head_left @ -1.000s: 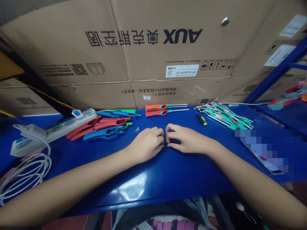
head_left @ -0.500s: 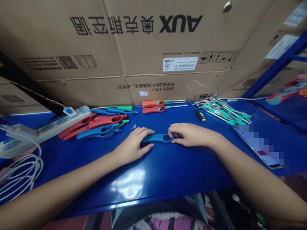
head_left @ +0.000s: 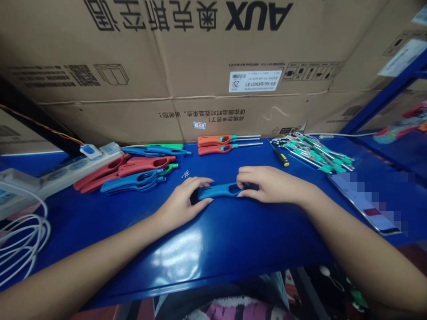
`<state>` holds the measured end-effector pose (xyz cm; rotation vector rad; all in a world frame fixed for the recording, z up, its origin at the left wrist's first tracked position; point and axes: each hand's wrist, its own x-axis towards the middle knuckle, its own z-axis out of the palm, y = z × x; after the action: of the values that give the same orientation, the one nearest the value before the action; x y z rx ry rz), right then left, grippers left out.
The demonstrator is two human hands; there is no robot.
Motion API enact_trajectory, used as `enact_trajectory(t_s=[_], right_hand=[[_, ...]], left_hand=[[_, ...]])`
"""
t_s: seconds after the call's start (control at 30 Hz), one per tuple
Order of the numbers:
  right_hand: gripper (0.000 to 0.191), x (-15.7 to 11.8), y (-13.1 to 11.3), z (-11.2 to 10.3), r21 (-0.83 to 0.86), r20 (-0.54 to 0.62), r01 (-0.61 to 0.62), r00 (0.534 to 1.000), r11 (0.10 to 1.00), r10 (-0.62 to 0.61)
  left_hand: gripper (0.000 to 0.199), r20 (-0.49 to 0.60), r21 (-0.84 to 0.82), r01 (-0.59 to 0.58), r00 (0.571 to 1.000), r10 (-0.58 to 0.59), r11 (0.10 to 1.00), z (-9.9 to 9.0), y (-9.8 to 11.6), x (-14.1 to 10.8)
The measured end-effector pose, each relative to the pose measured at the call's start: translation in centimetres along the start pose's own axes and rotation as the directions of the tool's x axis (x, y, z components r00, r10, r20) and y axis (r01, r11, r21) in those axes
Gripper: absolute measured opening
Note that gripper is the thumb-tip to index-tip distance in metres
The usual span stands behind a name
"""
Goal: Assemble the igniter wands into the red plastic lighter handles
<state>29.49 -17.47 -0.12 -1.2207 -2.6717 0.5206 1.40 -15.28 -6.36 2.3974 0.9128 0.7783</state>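
A blue lighter casing [head_left: 218, 190] with an oval trigger opening lies lengthwise in front of me on the blue table. My right hand [head_left: 267, 183] pinches its right end between thumb and bent fingers; the tip is hidden by them. Around the casing's left end curves my left hand [head_left: 180, 200], thumb and fingers apart, close to its edges without a visible grip. Small metal screws or pins [head_left: 185, 174] lie just beyond the left hand. Past the casing rest two orange-red lighters [head_left: 213, 149] with metal rods.
Left are red casings [head_left: 143, 166], blue casings [head_left: 133, 181], a power strip [head_left: 78, 166] and coiled white cable [head_left: 25, 242]. Right are a yellow-black screwdriver [head_left: 280, 156], a heap of metal rods with green parts [head_left: 320, 153] and a phone [head_left: 363, 202]. A large cardboard sheet [head_left: 200, 75] stands behind.
The view has tilted slightly downward. Both hands stay at the casing's ends in nearly the same pose; more of the casing's broad face shows now.
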Motion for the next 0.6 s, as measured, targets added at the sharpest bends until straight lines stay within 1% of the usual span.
enact_trajectory(t_s=[0.13,0.2,0.27,0.33,0.4,0.47,0.53,0.6], right_hand=[[0.016,0.09,0.04,-0.01,0.083,-0.009,0.009,1.000,0.997,-0.008],[0.017,0.15,-0.08,-0.03,0.079,-0.060,-0.004,0.998,0.997,0.009],[0.018,0.12,-0.13,-0.16,0.072,-0.136,-0.022,0.990,0.997,0.031],[0.020,-0.03,-0.04,-0.41,0.078,-0.169,-0.039,0.984,0.996,0.051],[0.022,-0.27,0.16,-0.69,0.090,-0.118,-0.060,0.990,0.994,0.071],[0.024,-0.48,0.33,-0.85,0.103,-0.010,-0.089,0.996,0.991,0.090],[0.024,-0.56,0.39,-0.76,0.093,0.092,-0.111,0.990,0.989,0.103],[0.024,-0.49,0.32,-0.43,0.049,0.155,-0.119,0.982,0.992,0.110]], left_hand=[[0.043,-0.008,-0.023,0.033,0.999,-0.033,0.999,0.08,-0.12,0.03],[0.045,-0.011,-0.003,0.036,0.999,-0.036,0.999,0.09,-0.08,-0.03],[0.049,-0.011,0.011,0.045,0.999,-0.045,0.999,0.06,-0.02,-0.11],[0.053,-0.005,-0.003,0.054,0.999,-0.054,0.999,0.02,0.01,-0.17],[0.055,-0.008,-0.021,0.042,0.999,-0.043,0.999,0.02,-0.03,-0.21],[0.053,-0.016,-0.015,0.014,1.000,-0.015,1.000,0.08,-0.11,-0.22],[0.049,-0.026,0.012,0.002,1.000,-0.001,1.000,0.16,-0.16,-0.21],[0.045,-0.031,0.028,0.006,1.000,-0.006,1.000,0.22,-0.08,-0.19]])
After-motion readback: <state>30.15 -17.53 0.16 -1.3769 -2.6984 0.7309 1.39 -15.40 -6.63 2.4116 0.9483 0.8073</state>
